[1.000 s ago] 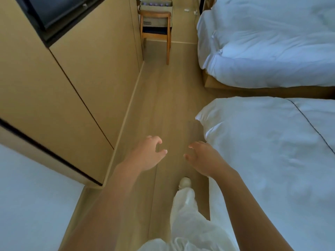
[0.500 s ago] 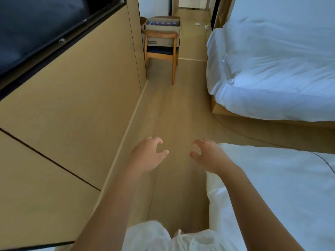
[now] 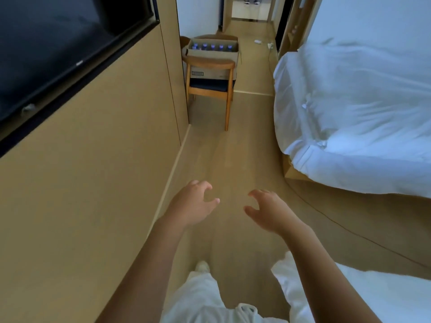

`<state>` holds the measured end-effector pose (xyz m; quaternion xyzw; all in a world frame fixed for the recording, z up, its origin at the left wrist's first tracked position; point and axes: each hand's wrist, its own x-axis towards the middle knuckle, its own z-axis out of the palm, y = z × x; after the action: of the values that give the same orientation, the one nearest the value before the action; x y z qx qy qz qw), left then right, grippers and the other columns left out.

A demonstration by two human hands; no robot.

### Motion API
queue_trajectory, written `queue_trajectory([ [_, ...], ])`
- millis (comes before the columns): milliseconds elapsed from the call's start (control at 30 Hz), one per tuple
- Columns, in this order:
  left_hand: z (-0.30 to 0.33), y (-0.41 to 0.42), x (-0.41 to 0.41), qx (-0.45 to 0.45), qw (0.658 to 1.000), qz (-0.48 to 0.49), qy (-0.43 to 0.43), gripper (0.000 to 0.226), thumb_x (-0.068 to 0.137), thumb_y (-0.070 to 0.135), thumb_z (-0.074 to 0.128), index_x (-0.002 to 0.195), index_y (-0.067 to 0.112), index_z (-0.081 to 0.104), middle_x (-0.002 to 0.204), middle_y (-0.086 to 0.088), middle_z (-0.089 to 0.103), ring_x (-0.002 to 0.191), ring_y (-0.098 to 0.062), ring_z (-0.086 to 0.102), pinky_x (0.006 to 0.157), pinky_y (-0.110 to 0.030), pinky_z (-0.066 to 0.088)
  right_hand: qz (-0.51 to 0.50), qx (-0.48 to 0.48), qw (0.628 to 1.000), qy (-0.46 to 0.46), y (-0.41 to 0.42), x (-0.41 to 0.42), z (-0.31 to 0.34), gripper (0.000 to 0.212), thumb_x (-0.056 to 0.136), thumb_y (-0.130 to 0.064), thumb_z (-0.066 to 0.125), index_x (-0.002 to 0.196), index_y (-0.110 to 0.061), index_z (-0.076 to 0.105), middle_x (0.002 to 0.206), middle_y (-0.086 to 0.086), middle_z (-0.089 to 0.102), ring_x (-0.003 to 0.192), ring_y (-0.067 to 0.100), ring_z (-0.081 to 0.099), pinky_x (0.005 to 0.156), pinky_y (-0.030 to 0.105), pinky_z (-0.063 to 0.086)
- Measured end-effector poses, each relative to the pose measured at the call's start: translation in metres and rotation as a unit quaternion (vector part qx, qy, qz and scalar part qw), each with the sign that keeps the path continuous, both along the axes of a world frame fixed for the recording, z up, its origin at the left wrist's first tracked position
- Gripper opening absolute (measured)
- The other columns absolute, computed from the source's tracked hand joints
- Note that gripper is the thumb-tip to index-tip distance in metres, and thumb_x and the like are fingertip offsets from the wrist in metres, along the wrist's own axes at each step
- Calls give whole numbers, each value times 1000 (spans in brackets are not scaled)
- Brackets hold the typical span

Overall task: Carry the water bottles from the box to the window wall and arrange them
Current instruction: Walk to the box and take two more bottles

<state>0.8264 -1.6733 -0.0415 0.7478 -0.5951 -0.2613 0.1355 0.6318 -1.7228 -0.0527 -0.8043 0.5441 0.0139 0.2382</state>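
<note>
An open cardboard box (image 3: 211, 54) stands on a wooden chair (image 3: 210, 89) at the far end of the aisle. Several water bottles (image 3: 212, 47) with blue caps stand in a row inside it. My left hand (image 3: 191, 203) and my right hand (image 3: 270, 212) are held out low in front of me, fingers curled and apart, holding nothing. Both hands are far from the box. The window wall is out of view.
A wood-panelled wall (image 3: 93, 171) with a black TV screen (image 3: 51, 43) runs along the left. Two beds with white duvets, the far bed (image 3: 354, 117) and the near bed (image 3: 384, 297), line the right. The wooden floor aisle (image 3: 231, 164) leads between them to the chair. A doorway (image 3: 250, 10) lies beyond.
I have walked forward along the aisle; the chair and box are nearer and larger, and the near bed has slid down and to the right. Both hands stay open and empty.
</note>
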Motion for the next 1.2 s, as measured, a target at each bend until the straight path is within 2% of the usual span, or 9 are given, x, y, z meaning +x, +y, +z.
queue_trajectory([
  [100,9,-68,40,-14,1000,7,-1,44,89,41,59,127,19,53,132,-3,50,116,-21,52,88,-27,40,-10,8,1000,-2,-60,39,4,49,92,-38,50,136,-17,43,134,2,50,122,20,45,97,34,42],
  [267,11,-156,80,7,1000,-16,0,44,89,43,57,128,21,51,133,0,48,114,-19,52,83,-26,39,-20,6,1000,-12,-146,83,8,50,92,-38,51,136,-17,43,133,2,51,122,20,46,98,33,41],
  [433,1,-236,108,26,999,-24,-6,46,89,43,57,128,18,52,132,0,47,109,-21,52,89,-31,43,-21,11,1000,-10,-226,108,1,49,92,-37,52,135,-16,44,134,2,51,124,20,45,99,32,39],
  [600,-9,-331,131,24,999,-21,-6,47,89,43,57,129,19,51,139,2,42,113,-19,50,93,-31,41,-16,16,1000,-14,-325,127,-9,49,92,-38,51,136,-16,43,132,2,52,122,20,47,98,32,41],
  [833,-1,-494,152,-4,1000,5,1,49,91,44,55,133,21,47,138,5,42,106,-13,50,80,-25,40,4,6,1000,-25,-501,153,-6,50,91,-39,52,136,-18,43,132,1,52,117,19,51,95,30,44],
  [933,5,-553,162,-20,1000,21,-4,48,91,43,55,133,21,47,139,3,43,114,-13,49,81,-25,40,17,10,999,-37,-562,169,-1,51,91,-39,53,136,-19,43,133,1,51,118,18,51,95,30,44],
  [1067,4,-615,171,-19,999,30,8,47,91,43,55,131,21,48,141,2,41,130,-18,40,95,-32,43,26,18,999,-34,-626,181,1,53,90,-40,53,138,-20,40,138,0,48,123,18,48,99,32,43],
  [1200,-4,-678,186,-25,999,37,18,47,91,44,54,132,21,47,139,4,42,115,-12,48,83,-24,37,23,29,999,-37,-689,192,-3,55,90,-41,52,140,-21,38,139,-1,47,125,17,46,100,32,42],
])
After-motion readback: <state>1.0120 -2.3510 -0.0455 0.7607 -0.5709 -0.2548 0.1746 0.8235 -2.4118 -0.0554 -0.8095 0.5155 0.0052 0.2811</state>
